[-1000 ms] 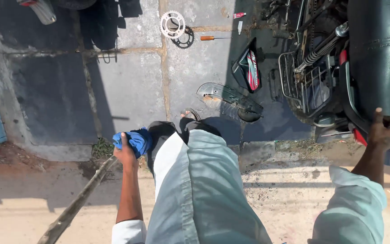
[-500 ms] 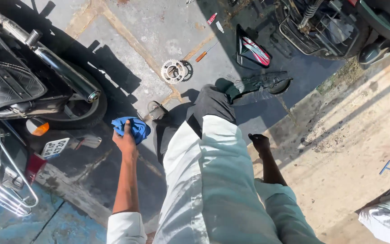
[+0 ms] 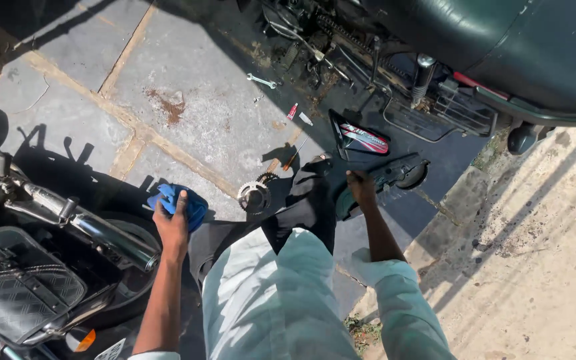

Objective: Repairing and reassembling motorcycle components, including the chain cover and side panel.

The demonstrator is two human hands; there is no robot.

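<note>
My left hand (image 3: 171, 227) holds a cloth (image 3: 176, 201) over the paved floor (image 3: 188, 87), just right of the motorcycle (image 3: 48, 267) at my lower left. My right hand (image 3: 363, 188) rests on a long engine cover (image 3: 385, 181) lying on the floor ahead. A sprocket (image 3: 255, 196) lies between the hands. Beyond it lie a screwdriver (image 3: 293, 157) and, further off, a wrench (image 3: 261, 81). A side panel (image 3: 361, 137) leans behind the cover, below a second motorcycle (image 3: 501, 47) at the upper right.

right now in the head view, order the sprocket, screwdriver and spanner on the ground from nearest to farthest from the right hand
From the right hand:
1. Screwdriver, just up and left of the hand on the paving.
2. Sprocket, further left, beside the dark trouser leg.
3. Spanner, far up the paving near the motorcycle parts.
</note>
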